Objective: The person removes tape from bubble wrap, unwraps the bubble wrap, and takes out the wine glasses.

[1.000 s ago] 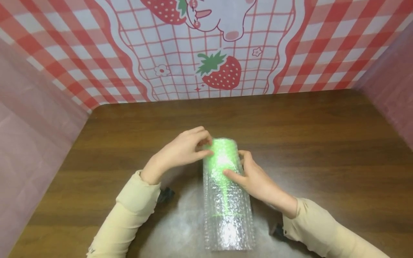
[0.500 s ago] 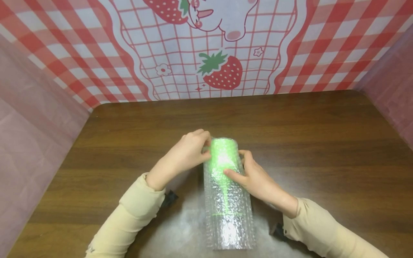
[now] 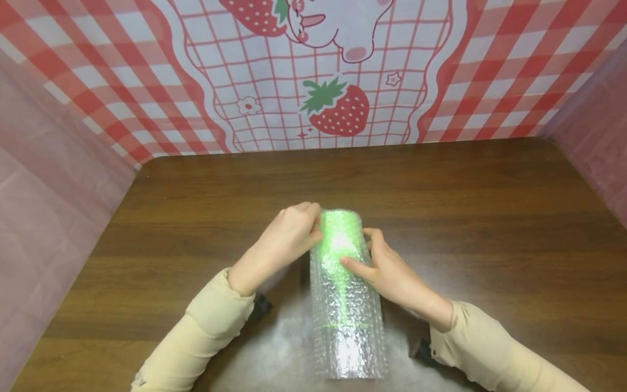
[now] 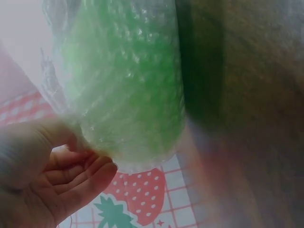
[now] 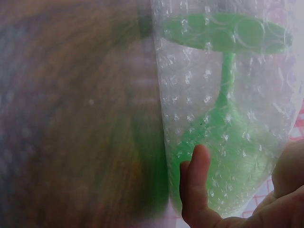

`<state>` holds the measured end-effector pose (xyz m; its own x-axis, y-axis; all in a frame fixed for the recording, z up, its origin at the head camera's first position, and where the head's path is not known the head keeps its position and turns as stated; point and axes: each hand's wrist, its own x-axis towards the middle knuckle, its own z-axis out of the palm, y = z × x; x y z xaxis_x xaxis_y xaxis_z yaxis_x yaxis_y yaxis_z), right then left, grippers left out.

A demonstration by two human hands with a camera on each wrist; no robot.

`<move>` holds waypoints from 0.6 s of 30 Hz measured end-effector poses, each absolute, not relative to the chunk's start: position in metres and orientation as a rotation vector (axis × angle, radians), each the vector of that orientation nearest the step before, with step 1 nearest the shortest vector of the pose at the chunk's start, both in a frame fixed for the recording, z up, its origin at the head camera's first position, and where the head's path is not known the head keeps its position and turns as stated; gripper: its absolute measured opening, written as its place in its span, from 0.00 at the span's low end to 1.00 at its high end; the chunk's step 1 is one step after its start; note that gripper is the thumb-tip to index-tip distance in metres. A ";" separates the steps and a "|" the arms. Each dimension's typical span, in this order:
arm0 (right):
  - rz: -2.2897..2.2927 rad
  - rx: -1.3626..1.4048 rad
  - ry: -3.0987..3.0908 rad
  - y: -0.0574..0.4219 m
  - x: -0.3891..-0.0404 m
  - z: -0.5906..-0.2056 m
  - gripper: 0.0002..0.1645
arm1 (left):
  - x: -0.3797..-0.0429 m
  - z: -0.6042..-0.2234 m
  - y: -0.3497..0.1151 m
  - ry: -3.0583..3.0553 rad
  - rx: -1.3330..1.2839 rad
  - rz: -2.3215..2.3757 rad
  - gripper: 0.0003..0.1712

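Observation:
A green wine glass (image 5: 227,78) lies wrapped in clear bubble wrap (image 3: 349,354). Its bowl points to the back of the table, and its round foot shows through the wrap nearer the front. My left hand (image 3: 289,231) pinches the wrap's left edge by the bowl end; in the left wrist view its thumb and fingers meet at that edge. From the right, my right hand (image 3: 394,272) grips the wrapped bowl, thumb over the top and other fingers along the far side.
The roll lies lengthwise on a dark brown wooden table (image 3: 465,207). Behind the table hangs a red-and-white checked cloth (image 3: 264,76) with strawberries printed on it. Pink cloth (image 3: 44,190) hangs on either side.
My left hand has shifted slightly toward me and its fingers have closed on the wrap's edge. The right hand and the roll have stayed nearly still.

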<state>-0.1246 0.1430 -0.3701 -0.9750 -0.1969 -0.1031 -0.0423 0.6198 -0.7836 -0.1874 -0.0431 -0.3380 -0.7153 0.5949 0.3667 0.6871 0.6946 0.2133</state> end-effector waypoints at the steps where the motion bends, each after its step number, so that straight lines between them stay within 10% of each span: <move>1: -1.280 -0.197 2.663 0.143 -0.124 -0.370 0.45 | -0.187 -0.338 -0.043 -2.635 -1.010 -0.506 0.08; 18: -1.311 -0.205 2.657 0.144 -0.123 -0.372 0.44 | -0.187 -0.332 -0.047 -2.625 -1.184 -0.345 0.02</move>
